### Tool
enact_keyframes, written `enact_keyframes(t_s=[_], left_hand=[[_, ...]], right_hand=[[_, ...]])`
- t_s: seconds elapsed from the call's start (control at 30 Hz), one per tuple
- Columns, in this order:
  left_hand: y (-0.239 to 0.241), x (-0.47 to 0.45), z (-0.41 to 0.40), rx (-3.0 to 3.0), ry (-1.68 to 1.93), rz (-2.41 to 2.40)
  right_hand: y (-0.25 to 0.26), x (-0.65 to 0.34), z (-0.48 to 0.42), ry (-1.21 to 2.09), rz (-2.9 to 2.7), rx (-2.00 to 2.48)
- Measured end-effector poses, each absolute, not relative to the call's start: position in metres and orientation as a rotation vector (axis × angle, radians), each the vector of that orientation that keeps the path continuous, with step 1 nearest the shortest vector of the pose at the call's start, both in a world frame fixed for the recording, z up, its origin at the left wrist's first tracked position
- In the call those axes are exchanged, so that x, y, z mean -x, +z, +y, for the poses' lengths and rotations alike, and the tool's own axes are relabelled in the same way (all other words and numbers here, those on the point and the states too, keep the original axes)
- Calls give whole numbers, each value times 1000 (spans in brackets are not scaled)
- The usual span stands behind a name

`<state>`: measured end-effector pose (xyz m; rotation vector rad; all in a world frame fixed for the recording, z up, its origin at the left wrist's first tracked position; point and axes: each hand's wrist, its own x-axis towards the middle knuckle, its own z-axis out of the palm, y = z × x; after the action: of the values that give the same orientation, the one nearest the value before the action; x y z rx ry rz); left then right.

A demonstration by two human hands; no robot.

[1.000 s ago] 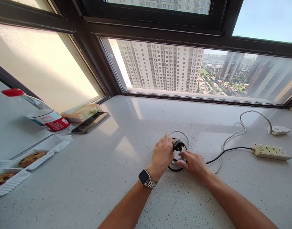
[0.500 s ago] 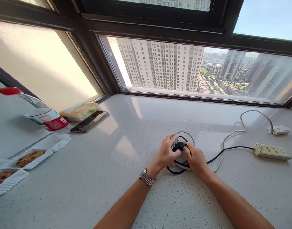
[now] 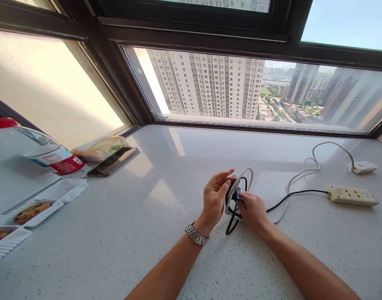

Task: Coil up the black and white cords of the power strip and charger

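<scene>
Hands meet above the counter (image 3: 147, 233), left hand (image 3: 215, 199) and right hand (image 3: 252, 210) fingers gripping the coiled cable (image 3: 237, 196)

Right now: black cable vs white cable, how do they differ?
The black cable is dark and thin; the white cable is pale and thicker. The black cable runs to the power strip; the white cable ends at a white plug. Both run loose across the countertop into the coil between the left hand and right hand.

No legible text on bottle label (image 3: 63, 163).
</scene>
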<state>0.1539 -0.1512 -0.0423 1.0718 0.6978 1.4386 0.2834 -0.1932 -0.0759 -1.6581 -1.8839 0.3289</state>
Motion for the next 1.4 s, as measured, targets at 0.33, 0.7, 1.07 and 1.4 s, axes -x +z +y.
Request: enact_keyframes(t_s=[0.33, 0.7, 1.07, 1.4], left_hand=[[-45, -150, -153, -1470, 734, 873], [-34, -153, -166, -1906, 1214, 1318], [48, -135, -166, -2847, 1420, 945], [71, -142, -154, -2996, 799, 1266]], right_hand=[[-76, -281, -197, 349, -2008, 1574], [-79, -281, -195, 430, -1550, 1631], [-35, -311, -216, 336, -1674, 1001], [-20, -338, -203, 77, -1856, 1121]])
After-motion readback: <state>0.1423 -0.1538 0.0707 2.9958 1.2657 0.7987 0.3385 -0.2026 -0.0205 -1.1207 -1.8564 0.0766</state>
